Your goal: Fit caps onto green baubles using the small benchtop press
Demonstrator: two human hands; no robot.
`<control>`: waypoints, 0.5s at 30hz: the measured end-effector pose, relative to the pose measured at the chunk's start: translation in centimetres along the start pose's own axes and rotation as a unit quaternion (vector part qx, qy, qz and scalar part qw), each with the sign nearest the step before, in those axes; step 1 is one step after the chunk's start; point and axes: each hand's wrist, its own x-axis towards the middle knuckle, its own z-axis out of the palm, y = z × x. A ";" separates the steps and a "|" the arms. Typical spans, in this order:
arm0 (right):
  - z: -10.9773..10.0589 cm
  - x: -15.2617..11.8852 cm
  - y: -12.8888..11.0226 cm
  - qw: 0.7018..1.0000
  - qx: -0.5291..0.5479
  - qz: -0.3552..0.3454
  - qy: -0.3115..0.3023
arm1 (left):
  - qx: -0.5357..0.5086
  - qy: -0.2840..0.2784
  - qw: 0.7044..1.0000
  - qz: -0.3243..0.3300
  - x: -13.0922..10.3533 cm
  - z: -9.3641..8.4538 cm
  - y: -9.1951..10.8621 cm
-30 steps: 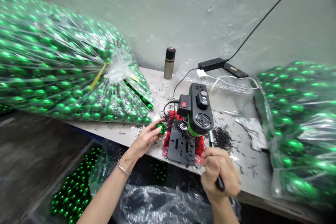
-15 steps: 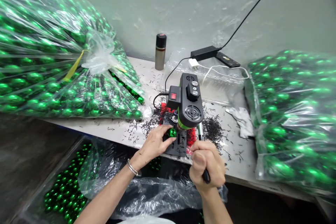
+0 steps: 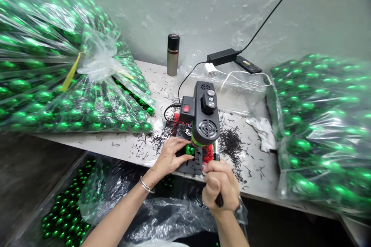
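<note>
A shiny green ball (image 3: 190, 149) sits under the head of a small black bench machine (image 3: 206, 114) with a red switch. My left hand (image 3: 171, 155) pinches this ball between thumb and fingers, over the machine's dark base plate (image 3: 189, 167). My right hand (image 3: 222, 185) is wrapped round the black-gripped lever (image 3: 219, 200) at the machine's right side. The ball's far side is hidden by the machine head. Red material (image 3: 208, 154) shows beneath the machine, with black shavings (image 3: 231, 141) scattered round it.
Clear bags of green balls stand left (image 3: 37, 85) and right (image 3: 315, 131). Behind the machine are a bottle (image 3: 173, 56), a power adapter (image 3: 222, 57), a phone (image 3: 248, 64) and a clear plastic tray (image 3: 240, 94). A white glove (image 3: 264, 133) lies right. Below the table edge sits a plastic-lined bin of balls (image 3: 68, 204).
The whole view has shifted slightly, so the scene sits further left. Both hands keep their grips, the left on the ball and the right on the lever.
</note>
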 end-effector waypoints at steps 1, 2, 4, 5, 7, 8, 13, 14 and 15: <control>0.1 -0.3 0.2 1.000 -0.001 -0.004 0.002 | -0.003 0.000 1.000 0.000 0.0 0.0 0.0; 0.2 -0.6 0.4 1.000 -0.001 -0.008 0.005 | -0.005 0.002 1.000 -0.001 -0.1 0.0 -0.1; 0.5 -1.1 0.8 1.000 0.004 -0.015 0.012 | -0.002 0.009 1.000 -0.001 -0.1 0.1 -0.1; 0.7 -1.3 1.0 1.000 0.004 -0.016 0.018 | -0.001 0.012 1.000 0.000 -0.2 0.2 -0.1; 1.0 -1.5 1.1 0.999 0.003 -0.014 0.031 | 0.000 0.014 1.000 0.003 -0.2 0.2 -0.1; 1.2 -1.6 1.2 0.999 0.004 -0.015 0.040 | -0.001 0.013 1.000 0.004 -0.2 0.3 -0.1; 1.9 -2.1 1.8 0.996 0.027 -0.031 0.081 | -0.008 0.019 1.000 0.005 -0.2 0.3 -0.2; 2.0 -2.3 2.1 0.996 0.029 -0.034 0.079 | -0.010 0.020 1.000 0.005 -0.2 0.3 -0.2; 2.1 -2.5 2.3 0.996 0.031 -0.036 0.074 | -0.011 0.022 1.000 0.005 -0.2 0.3 -0.2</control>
